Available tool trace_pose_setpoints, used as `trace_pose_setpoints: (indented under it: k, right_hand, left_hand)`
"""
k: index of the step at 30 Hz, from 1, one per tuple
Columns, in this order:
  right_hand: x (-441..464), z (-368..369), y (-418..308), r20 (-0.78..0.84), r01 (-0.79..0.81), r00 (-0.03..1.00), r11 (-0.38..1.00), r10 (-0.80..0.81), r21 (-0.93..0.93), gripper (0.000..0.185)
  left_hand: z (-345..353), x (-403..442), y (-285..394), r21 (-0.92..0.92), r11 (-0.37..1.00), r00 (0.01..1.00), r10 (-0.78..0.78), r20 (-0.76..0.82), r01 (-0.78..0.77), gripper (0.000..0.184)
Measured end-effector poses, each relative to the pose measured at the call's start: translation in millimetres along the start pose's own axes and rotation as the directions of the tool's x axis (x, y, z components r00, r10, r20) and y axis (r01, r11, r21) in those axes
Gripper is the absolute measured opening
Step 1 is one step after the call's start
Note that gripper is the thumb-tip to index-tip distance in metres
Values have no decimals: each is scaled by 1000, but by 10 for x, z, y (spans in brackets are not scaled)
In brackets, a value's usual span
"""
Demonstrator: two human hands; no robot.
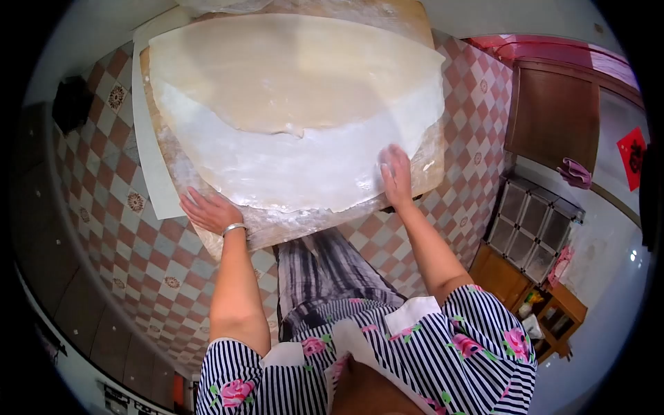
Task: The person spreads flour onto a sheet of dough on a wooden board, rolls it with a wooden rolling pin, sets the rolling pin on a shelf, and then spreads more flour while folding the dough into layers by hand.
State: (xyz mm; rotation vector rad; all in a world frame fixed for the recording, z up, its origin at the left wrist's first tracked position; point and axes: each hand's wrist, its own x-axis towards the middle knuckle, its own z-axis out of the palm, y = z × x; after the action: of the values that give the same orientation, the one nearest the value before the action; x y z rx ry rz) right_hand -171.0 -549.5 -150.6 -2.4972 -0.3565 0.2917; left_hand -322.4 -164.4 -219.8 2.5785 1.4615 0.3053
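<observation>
A very large, thin sheet of dough (263, 76) covers most of a floured wooden board (277, 232). Its far part lies folded toward me, with a ragged edge over a whiter, flour-dusted layer (290, 159). My left hand (211, 209) rests on the board's near left corner with the fingers apart, just off the dough's edge; a silver bangle is on that wrist. Over the near right part of the dough is my right hand (396, 176), fingers stretched out and slightly blurred at the tips. Whether it presses the dough or hovers I cannot tell. Neither hand holds anything.
A white sheet or panel (153, 166) sticks out beyond the board's left side. The floor has checkered tiles (124, 228). To the right stand a brown cabinet (553, 111), a rack with several dark panels (529, 228) and a wooden stand (560, 311). A black object (72, 104) is at the far left.
</observation>
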Motion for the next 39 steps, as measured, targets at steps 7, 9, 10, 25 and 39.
trace_pose_setpoints:
  k: [7,9,10,25,39]
  right_hand:
    - [-468,1038,-657,360,186,929,949,-86,-253,87]
    - [-412,1391,-1084,465,303,848,952,-255,-32,80]
    - [-298,1554,-1336,518,367,793,930,-322,16,77]
    - [-123,484,-488,456,538,805,792,-381,-289,56]
    - [858,424,-1105,-225,-79,967,983,116,168,40]
  left_hand:
    - [5,3,-32,15,1000,999,17,-30,-17,56]
    - [-34,4,14,-17,1000,1000,14,-25,-14,56]
    - [-27,6,3,-23,1000,1000,16,-18,-16,54]
    - [-84,-3,43,-26,1000,1000,9,3,-9,51]
    - [-303,-593,584,-295,834,603,544,584,-466,84]
